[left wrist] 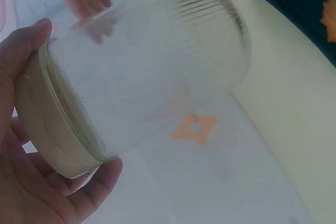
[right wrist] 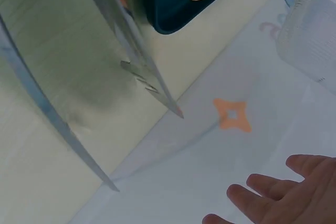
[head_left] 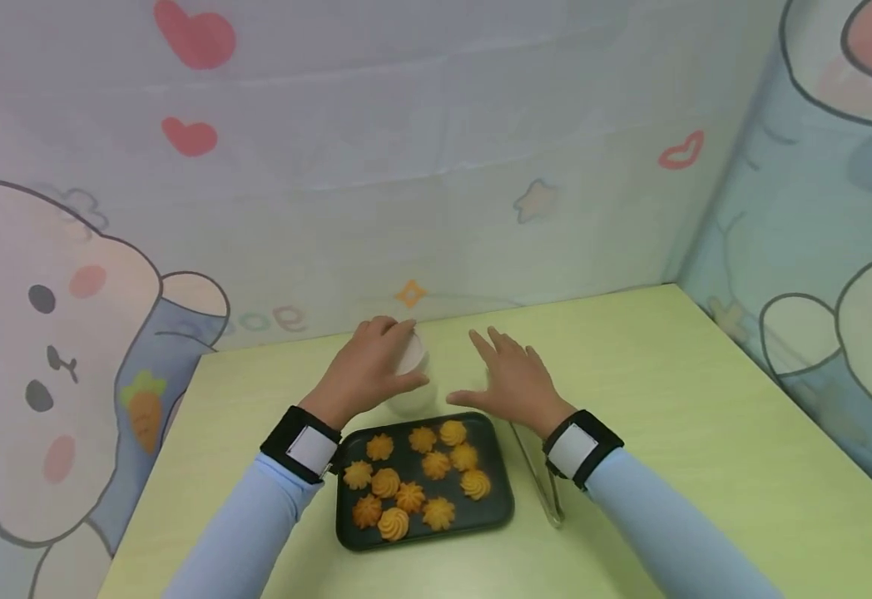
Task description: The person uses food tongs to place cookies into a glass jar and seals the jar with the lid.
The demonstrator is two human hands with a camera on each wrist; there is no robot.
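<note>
Looking down from the head camera, the left hand (head_left: 367,368) curls over the top of a ribbed glass jar (head_left: 410,378) with a pale lid, which stands on the light green table (head_left: 668,399) just behind the far edge of a dark baking tray (head_left: 497,491). The right hand (head_left: 509,378) hovers just to the right of the jar with its fingers spread and relaxed, holding nothing. Piped orange cookies (head_left: 415,476) lie in loose rows on the tray, and metal tongs (head_left: 539,478) lie on the table just beside the tray's right edge, partly under the right wrist. Both forearms wear pale blue sleeves and black wrist straps. Cartoon rabbit and heart backdrops wall in the table.

From the left wrist camera, the jar (left wrist: 157,72) fills the frame, tilted in this view, its ribbed clear wall empty as far as can be seen. The left hand (left wrist: 37,177) grips it around the cream lid (left wrist: 50,135), thumb on one side and fingers wrapped under the other. A corner of the tray with cookies shows at the upper right.

From the right wrist camera, the tongs (right wrist: 105,51) run close across the frame, with the tray corner (right wrist: 173,3) and one cookie above. The right hand's fingertips (right wrist: 283,192) show at the lower right, straight and apart, touching nothing. The jar (right wrist: 310,35) sits at the upper right edge.
</note>
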